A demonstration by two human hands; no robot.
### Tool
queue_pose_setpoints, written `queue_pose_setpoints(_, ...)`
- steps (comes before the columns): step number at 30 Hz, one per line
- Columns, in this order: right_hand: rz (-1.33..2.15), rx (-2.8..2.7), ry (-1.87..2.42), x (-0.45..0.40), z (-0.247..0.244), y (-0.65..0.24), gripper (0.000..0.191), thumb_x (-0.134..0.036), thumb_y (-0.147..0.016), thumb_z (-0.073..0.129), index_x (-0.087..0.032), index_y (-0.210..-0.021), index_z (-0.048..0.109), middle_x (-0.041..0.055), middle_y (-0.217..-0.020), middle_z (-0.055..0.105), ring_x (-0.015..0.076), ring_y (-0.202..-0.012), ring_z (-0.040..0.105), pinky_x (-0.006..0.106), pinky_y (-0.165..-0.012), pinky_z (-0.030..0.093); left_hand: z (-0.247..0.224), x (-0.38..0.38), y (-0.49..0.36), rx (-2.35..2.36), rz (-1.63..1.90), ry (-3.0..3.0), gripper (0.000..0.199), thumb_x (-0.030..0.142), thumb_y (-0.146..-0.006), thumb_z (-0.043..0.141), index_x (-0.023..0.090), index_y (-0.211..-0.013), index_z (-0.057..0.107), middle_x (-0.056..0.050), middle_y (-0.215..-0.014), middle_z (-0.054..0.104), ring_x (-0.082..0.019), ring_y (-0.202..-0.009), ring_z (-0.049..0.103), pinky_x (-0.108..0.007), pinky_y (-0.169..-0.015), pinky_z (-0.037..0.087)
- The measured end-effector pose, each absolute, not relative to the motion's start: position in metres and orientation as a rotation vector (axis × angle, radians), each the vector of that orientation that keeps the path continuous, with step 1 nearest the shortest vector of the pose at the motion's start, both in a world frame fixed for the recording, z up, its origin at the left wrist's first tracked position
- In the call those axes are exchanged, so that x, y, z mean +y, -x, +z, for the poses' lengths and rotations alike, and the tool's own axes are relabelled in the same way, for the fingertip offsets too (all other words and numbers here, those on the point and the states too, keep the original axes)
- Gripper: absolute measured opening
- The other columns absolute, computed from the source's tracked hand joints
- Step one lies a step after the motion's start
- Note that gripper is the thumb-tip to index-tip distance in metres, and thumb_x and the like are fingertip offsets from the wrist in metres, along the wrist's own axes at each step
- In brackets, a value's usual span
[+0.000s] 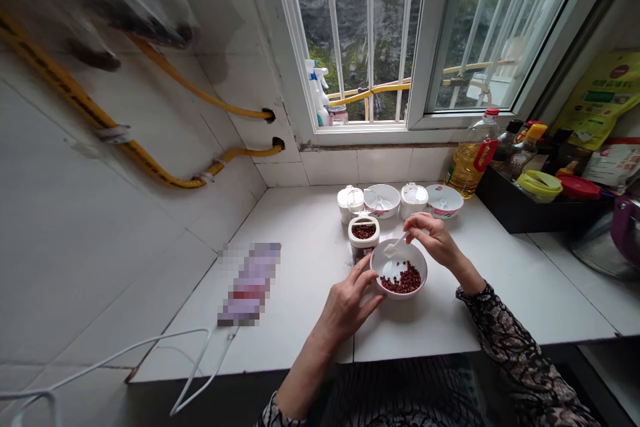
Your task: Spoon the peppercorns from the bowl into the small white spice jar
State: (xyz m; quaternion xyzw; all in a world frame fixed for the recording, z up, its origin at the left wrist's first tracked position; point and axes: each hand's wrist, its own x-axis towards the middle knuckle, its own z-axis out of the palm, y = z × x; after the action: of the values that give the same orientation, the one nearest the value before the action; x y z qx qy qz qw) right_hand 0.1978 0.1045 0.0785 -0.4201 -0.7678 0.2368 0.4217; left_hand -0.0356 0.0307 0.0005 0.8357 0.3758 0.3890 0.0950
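Note:
My right hand (431,237) pinches a small white spoon (394,247), its bowl end tilted down inside the white bowl (423,265). Dark red grains that look like Sichuan peppercorns (404,279) lie in the near part of that bowl. With fingers and thumb against its left side, my left hand (351,303) holds the bowl on the white counter. Just behind my left fingertips stands a seasoning jar (361,253) with its lid up, filled with similar red grains. The spoon's handle end is partly hidden by my right fingers.
Behind are two white lidded jars (349,213) (414,199) and two floral bowls (384,203) (445,203). An oil bottle (467,167) stands beside a black box (510,210) of condiments. A blurred-out purple item (250,287) and a white wire stand (203,360) are left.

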Motion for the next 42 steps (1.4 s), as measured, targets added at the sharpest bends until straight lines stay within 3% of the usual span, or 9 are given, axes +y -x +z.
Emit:
queue_pose_setpoints(4, 0.622, -2.186, 1.046, 0.102, 0.075, -0.196, 0.021, -0.009, -0.077, 0.047, -0.023, -0.072, 0.062, -0.0040, -0.055, 0.062, 0.0165, -0.060, 0.055, 0.048, -0.106, 0.032, 0.000, 0.030, 0.037, 1.117, 1.150, -2.475, 0.024, 0.021, -0.089, 0.061, 0.023, -0.111, 0.052, -0.017, -0.143, 0.051, -0.022, -0.100, 0.071, -0.032, -0.074, 0.062)
queue_pose_setpoints(6, 0.672, -2.243, 1.016, 0.098, 0.073, -0.189, 0.022, -0.009, -0.076, 0.046, -0.023, -0.070, 0.062, -0.0034, -0.055, 0.061, 0.0163, -0.061, 0.055, 0.046, -0.105, 0.034, 0.001, 0.030, 0.037, 1.129, 1.140, -2.474, 0.023, 0.021, -0.089, 0.060, 0.023, -0.110, 0.052, -0.016, -0.143, 0.051, -0.021, -0.096, 0.072, -0.032, -0.073, 0.062)
queue_pose_setpoints(10, 0.986, -2.118, 1.019, 0.090, 0.070, -0.180, 0.018, -0.014, -0.075, 0.045, -0.021, -0.067, 0.061, -0.0015, -0.055, 0.060, 0.0170, -0.064, 0.059, 0.033, -0.078, 0.048, 0.001, 0.030, 0.037, 1.134, 1.131, -2.467, 0.022, 0.022, -0.089, 0.060, 0.023, -0.110, 0.052, -0.016, -0.142, 0.052, -0.022, -0.098, 0.071, -0.032, -0.073, 0.061)
queue_pose_setpoints(12, 1.182, -1.959, 1.074, 0.091, 0.068, -0.180, 0.015, -0.017, -0.072, 0.047, -0.020, -0.067, 0.060, -0.0017, -0.056, 0.059, 0.0148, -0.056, 0.058, 0.027, -0.061, 0.046, 0.001, 0.030, 0.037, 1.128, 1.145, -2.463, 0.022, 0.021, -0.089, 0.060, 0.022, -0.110, 0.053, -0.016, -0.141, 0.053, -0.022, -0.099, 0.071, -0.031, -0.073, 0.061)
queue_pose_setpoints(14, 1.331, -1.807, 1.109, 0.094, 0.068, -0.183, 0.012, -0.020, -0.070, 0.049, -0.018, -0.067, 0.061, -0.0022, -0.053, 0.059, 0.0136, -0.050, 0.057, 0.024, -0.055, 0.043, 0.001, 0.030, 0.037, 1.121, 1.155, -2.462, 0.022, 0.021, -0.089, 0.060, 0.022, -0.110, 0.053, -0.016, -0.141, 0.053, -0.021, -0.100, 0.070, -0.031, -0.074, 0.061)
queue_pose_setpoints(22, 1.438, -1.476, 1.112, 0.106, 0.071, -0.191, 0.013, -0.027, -0.060, 0.058, -0.016, -0.063, 0.065, -0.0011, -0.047, 0.061, 0.0137, -0.046, 0.056, 0.026, -0.055, 0.044, 0.000, 0.031, 0.037, 1.103, 1.160, -2.477, 0.022, 0.021, -0.090, 0.059, 0.022, -0.112, 0.052, -0.016, -0.142, 0.052, -0.022, -0.103, 0.070, -0.031, -0.073, 0.062)
queue_pose_setpoints(32, 1.378, -1.375, 1.138, 0.106, 0.071, -0.191, 0.012, -0.026, -0.060, 0.059, -0.016, -0.063, 0.065, 0.0013, -0.047, 0.063, 0.0142, -0.049, 0.056, 0.028, -0.061, 0.046, -0.002, 0.031, 0.036, 1.101, 1.163, -2.477, 0.024, 0.022, -0.091, 0.059, 0.022, -0.113, 0.051, -0.017, -0.142, 0.052, -0.023, -0.103, 0.070, -0.031, -0.071, 0.062)
queue_pose_setpoints(38, 1.316, -1.287, 1.062, 0.114, 0.068, -0.183, 0.017, -0.032, -0.063, 0.064, -0.017, -0.071, 0.066, 0.0042, -0.059, 0.071, 0.0164, -0.056, 0.060, 0.031, -0.065, 0.049, -0.003, 0.032, 0.035, 1.108, 1.188, -2.480, 0.025, 0.022, -0.089, 0.062, 0.022, -0.112, 0.052, -0.016, -0.143, 0.052, -0.020, -0.092, 0.072, -0.030, -0.071, 0.062)
queue_pose_setpoints(42, 1.118, -1.332, 1.015, 0.115, 0.067, -0.173, 0.019, -0.036, -0.075, 0.062, -0.018, -0.081, 0.063, 0.0041, -0.069, 0.072, 0.0188, -0.068, 0.067, 0.034, -0.073, 0.051, -0.003, 0.032, 0.035, 1.120, 1.183, -2.485, 0.026, 0.021, -0.088, 0.063, 0.022, -0.111, 0.052, -0.016, -0.142, 0.052, -0.020, -0.090, 0.073, -0.031, -0.071, 0.061)
